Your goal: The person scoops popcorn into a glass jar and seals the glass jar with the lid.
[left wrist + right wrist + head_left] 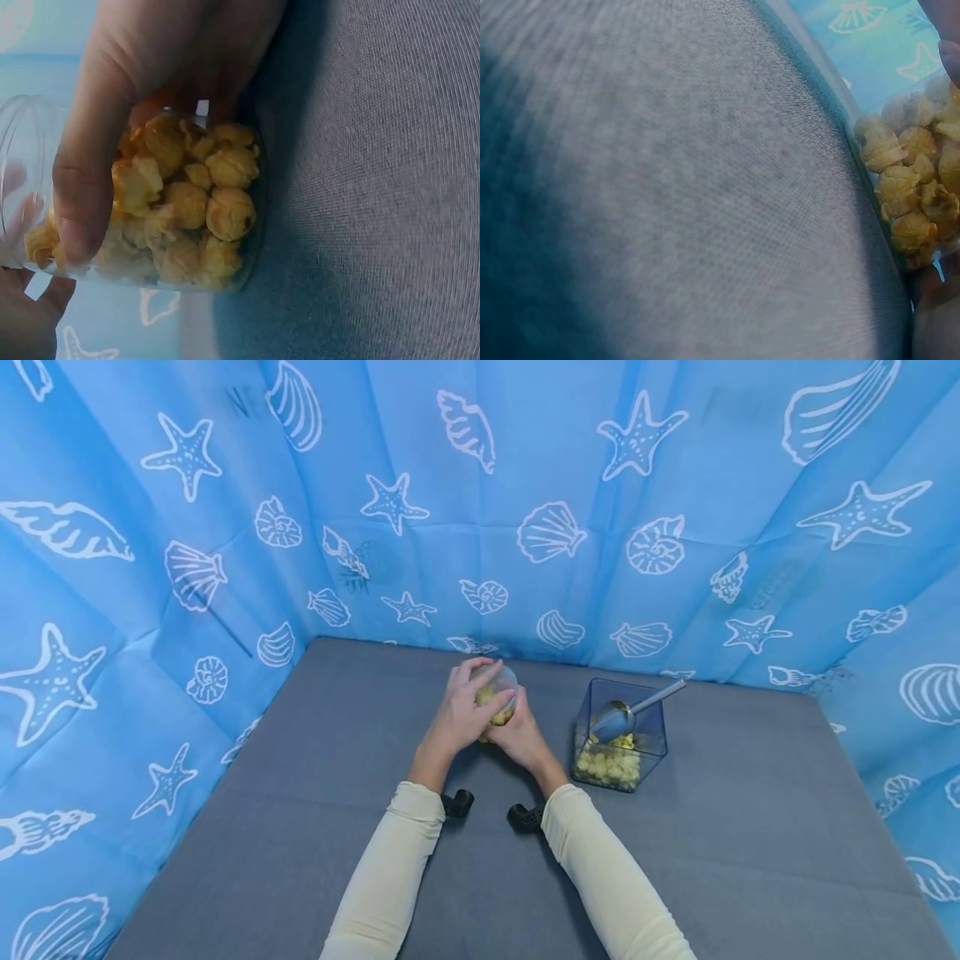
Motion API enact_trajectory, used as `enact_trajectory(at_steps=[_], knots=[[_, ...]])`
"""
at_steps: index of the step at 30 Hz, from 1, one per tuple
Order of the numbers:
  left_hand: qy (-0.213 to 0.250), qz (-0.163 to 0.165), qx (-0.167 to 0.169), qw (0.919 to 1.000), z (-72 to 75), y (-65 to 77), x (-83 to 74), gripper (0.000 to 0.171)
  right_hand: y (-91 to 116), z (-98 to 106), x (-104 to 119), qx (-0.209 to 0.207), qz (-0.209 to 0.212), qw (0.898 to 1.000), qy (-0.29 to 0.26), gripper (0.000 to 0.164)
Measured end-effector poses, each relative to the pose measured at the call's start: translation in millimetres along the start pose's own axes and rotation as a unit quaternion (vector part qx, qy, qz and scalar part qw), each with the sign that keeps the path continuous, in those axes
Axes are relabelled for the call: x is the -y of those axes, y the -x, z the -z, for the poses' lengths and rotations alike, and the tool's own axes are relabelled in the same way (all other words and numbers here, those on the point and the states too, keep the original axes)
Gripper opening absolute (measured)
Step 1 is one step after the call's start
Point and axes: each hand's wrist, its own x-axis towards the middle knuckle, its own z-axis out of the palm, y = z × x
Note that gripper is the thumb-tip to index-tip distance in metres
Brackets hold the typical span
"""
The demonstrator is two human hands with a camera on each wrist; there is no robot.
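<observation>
A clear jar (504, 683) of yellow popcorn is between both hands near the back of the table. My left hand (459, 714) grips its upper part from the left, fingers spread over the rim. Lower down, my right hand (522, 739) holds the jar from the right, its thumb across the wall in the left wrist view. Round popcorn pieces (184, 206) show through the wall there. The right wrist view catches the popcorn (907, 187) at its right edge. Whether a lid sits on the jar, I cannot tell.
To the right stands a clear square container (651, 745) with popcorn (609, 767) in it. A metal scoop (618, 720) leans inside, handle over the rim. The grey cloth-covered table (750, 827) meets a blue shell-patterned curtain (450, 552) behind.
</observation>
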Motion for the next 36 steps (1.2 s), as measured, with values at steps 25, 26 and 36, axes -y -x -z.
enact_trajectory(at_steps=[25, 26, 36], knots=[[-0.117, -0.018, -0.059, 0.9912, -2.8, -3.4, -21.9, 0.058, 2.4, -1.4, 3.4, 0.02, 0.027, 0.999, -0.004, 0.088], [-0.111, -0.012, -0.056, 0.9922, -3.2, -3.1, -21.7, 0.058, 2.2, -1.6, 2.8, 0.02, 0.028, 0.999, -0.007, 0.088], [-0.161, -0.001, -0.021, 0.9867, -9.8, -0.7, -17.9, 0.056, 3.5, 0.5, 3.4, 0.023, 0.04, 0.999, -0.022, 0.088]])
